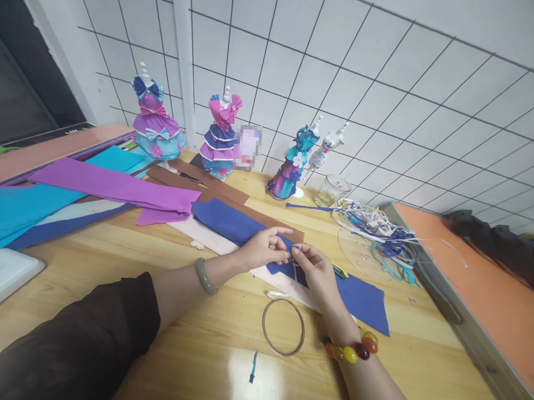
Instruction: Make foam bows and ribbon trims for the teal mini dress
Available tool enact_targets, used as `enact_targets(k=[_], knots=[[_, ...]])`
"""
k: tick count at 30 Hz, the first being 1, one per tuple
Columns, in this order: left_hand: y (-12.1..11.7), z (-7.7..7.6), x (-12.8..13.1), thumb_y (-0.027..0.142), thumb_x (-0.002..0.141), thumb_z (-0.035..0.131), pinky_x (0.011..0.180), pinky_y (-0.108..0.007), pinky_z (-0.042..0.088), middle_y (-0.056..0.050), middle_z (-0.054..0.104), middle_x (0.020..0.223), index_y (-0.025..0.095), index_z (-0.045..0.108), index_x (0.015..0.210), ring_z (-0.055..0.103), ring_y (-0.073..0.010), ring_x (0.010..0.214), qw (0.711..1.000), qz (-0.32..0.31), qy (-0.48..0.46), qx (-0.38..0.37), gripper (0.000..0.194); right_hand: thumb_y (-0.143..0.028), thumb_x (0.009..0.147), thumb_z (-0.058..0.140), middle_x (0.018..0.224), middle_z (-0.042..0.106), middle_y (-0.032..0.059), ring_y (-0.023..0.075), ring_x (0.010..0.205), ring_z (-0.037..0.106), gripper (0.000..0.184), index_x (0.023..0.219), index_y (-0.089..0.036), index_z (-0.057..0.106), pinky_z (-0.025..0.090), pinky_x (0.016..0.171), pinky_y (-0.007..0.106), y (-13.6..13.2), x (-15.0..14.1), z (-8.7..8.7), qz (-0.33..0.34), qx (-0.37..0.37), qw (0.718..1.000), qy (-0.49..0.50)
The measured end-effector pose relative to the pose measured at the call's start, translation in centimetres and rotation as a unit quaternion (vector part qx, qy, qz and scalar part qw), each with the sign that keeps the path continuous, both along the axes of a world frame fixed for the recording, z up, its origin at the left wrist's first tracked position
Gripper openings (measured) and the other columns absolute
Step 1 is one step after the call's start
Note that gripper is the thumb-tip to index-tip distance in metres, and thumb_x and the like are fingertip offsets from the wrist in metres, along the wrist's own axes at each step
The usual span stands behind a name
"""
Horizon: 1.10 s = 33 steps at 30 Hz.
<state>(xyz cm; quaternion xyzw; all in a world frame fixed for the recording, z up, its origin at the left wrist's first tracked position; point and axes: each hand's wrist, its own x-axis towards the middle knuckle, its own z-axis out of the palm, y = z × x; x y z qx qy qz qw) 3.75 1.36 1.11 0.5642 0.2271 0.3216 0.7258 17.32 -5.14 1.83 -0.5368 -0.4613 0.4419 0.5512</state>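
Note:
My left hand (264, 248) and my right hand (314, 269) meet above the table, thumbs and forefingers pinched together. Between their fingertips is a small blue-and-teal piece (290, 253), mostly hidden by the fingers. A thin pale strip hangs just below it. Directly beneath the hands lie a dark blue sheet (363, 299) and a pale pink strip (266, 277). By my right hand rests a yellow-green cutter (340, 271), partly covered. Nearer to me a thin ring (305, 332) lies flat, with a small teal-and-blue scrap (253, 368) in front of it.
Small dress forms in ruffled outfits, one a pink-purple dress (219, 140), stand along the tiled wall. A glass jar (333, 191) and a heap of strip scraps (374, 227) sit at the right. Purple (114, 181) and blue sheets overlap at left, near a white box (4, 280).

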Motion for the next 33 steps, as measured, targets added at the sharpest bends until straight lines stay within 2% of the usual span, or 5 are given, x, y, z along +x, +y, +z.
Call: enact_targets(k=[4, 9, 19, 24, 33], knots=[[0.0, -0.1, 0.0, 0.019, 0.062, 0.066, 0.057, -0.023, 0.043, 0.001, 0.056, 0.063, 0.011, 0.042, 0.115, 0.055, -0.0096, 0.058, 1.0, 0.005, 0.002, 0.012, 0.059, -0.035, 0.069, 0.065, 0.067, 0.057, -0.001, 0.0116, 0.061, 0.051, 0.016, 0.074, -0.02, 0.062, 0.04, 0.058, 0.024, 0.2, 0.5, -0.6, -0.02, -0.01, 1.0, 0.019], [0.0, 0.0, 0.0, 0.02, 0.061, 0.067, 0.057, -0.022, 0.042, 0.002, 0.055, 0.063, 0.011, 0.043, 0.114, 0.054, -0.0082, 0.055, 1.0, 0.004, 0.009, 0.02, 0.058, -0.035, 0.071, 0.063, 0.07, 0.057, -0.0003, 0.012, 0.063, 0.051, 0.015, 0.075, -0.02, 0.061, 0.04, 0.059, 0.024, 0.3, 0.9, -1.2, -0.018, -0.02, 0.999, 0.03], [0.4, -0.8, 0.1, 0.021, 0.066, 0.063, 0.057, -0.023, 0.043, -0.001, 0.054, 0.078, 0.015, 0.042, 0.116, 0.052, -0.0062, 0.058, 0.999, 0.018, -0.009, 0.029, 0.055, -0.036, 0.072, 0.061, 0.07, 0.054, -0.0007, 0.0112, 0.062, 0.047, 0.016, 0.076, -0.021, 0.06, 0.039, 0.057, 0.023, 0.1, 0.2, -0.5, -0.012, 0.008, 1.0, -0.028], [0.3, -0.8, 0.2, 0.017, 0.061, 0.066, 0.057, -0.022, 0.042, 0.001, 0.053, 0.071, 0.012, 0.044, 0.113, 0.051, -0.0061, 0.057, 0.999, 0.016, -0.019, 0.029, 0.057, -0.039, 0.074, 0.059, 0.07, 0.055, 0.0004, 0.0127, 0.063, 0.047, 0.019, 0.077, -0.02, 0.06, 0.039, 0.058, 0.025, 0.0, 0.1, -0.7, -0.005, 0.019, 0.998, -0.051], [0.4, -1.1, 0.2, 0.017, 0.062, 0.066, 0.058, -0.022, 0.044, 0.002, 0.053, 0.071, 0.012, 0.044, 0.113, 0.052, -0.0061, 0.058, 0.999, 0.013, -0.023, 0.024, 0.056, -0.046, 0.075, 0.054, 0.066, 0.055, 0.0009, 0.0142, 0.06, 0.048, 0.026, 0.077, -0.021, 0.061, 0.04, 0.055, 0.025, 0.1, 0.2, -0.5, -0.027, 0.003, 0.999, -0.047]])
